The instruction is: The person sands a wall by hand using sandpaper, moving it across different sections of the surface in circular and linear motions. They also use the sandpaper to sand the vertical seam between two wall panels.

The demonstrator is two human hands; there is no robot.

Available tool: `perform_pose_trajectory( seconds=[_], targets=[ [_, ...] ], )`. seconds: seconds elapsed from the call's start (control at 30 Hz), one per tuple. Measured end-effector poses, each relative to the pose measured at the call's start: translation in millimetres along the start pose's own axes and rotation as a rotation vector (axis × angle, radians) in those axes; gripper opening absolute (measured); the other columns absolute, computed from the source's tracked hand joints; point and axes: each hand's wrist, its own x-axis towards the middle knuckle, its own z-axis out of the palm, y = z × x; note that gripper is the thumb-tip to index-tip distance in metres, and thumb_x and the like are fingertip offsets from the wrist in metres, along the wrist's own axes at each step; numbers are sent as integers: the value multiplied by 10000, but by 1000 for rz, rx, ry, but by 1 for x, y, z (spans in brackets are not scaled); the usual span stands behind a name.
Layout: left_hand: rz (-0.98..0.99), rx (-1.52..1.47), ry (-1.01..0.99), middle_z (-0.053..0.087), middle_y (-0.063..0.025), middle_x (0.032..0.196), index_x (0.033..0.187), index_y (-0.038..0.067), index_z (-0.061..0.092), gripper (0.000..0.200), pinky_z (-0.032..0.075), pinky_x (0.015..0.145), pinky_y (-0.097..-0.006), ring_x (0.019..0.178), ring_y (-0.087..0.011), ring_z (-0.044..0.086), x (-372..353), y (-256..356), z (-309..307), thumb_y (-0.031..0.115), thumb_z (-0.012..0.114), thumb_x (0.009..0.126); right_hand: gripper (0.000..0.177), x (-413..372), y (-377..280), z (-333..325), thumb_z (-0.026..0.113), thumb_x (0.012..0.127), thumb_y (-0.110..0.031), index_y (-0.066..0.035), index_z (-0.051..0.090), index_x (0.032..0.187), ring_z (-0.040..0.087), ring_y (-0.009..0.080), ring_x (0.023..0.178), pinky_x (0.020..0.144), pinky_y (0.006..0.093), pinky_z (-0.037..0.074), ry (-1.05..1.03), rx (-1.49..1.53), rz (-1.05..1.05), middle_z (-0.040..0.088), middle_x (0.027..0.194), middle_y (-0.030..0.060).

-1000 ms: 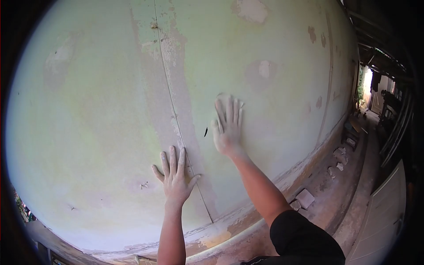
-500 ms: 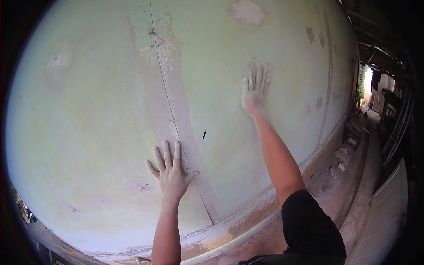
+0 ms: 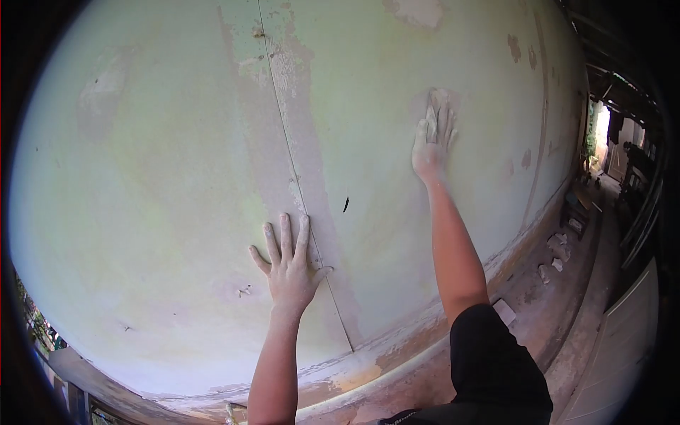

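My left hand (image 3: 290,276) lies palm-down on the pale green wall (image 3: 191,184), fingers spread, its thumb across a thin vertical crack (image 3: 297,185). Nothing shows in it. Higher and to the right, my right hand (image 3: 434,138) is pressed against the same wall, its fingers close together and coated with pale dust. A thin greyish piece shows at those fingers, too hidden to name. Around the crack runs a grey, worn strip of wall. A small black mark (image 3: 346,205) lies between the two hands.
Flaking plaster (image 3: 368,375) edges the wall's base. At the right are broken pale pieces (image 3: 557,264) on the ground, a light flat panel (image 3: 616,347) and a narrow passage towards a bright opening (image 3: 602,131). Wooden framing (image 3: 74,400) stands at lower left.
The wall has shifted right and slightly up in view. My right hand has slid slightly right and down across the wall; my left hand keeps its place beside the crack.
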Motion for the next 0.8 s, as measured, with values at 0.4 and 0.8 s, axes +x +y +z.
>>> perform_pose_trajectory(
  seconds=[0.4, 0.8],
  targets=[
    [-14, -11, 3, 118, -102, 1772, 1686, 302, 227, 1261, -18, 1235, -714, 1627, -401, 18, -1, 3, 1, 443, 952, 663, 625, -22, -4, 2, 366, 1103, -388, -202, 249, 1688, 40, 390, 1623, 1279, 628, 7, -141, -94, -41, 89, 1770, 123],
    [-12, -13, 21, 131, -86, 1771, 1683, 318, 233, 1267, -7, 1238, -710, 1629, -384, 33, 0, 2, 2, 444, 956, 649, 626, -76, -30, -3, 365, 1105, -397, -185, 259, 1684, 44, 362, 1627, 1277, 634, -9, -371, -250, -244, 114, 1769, 103]
  ],
)
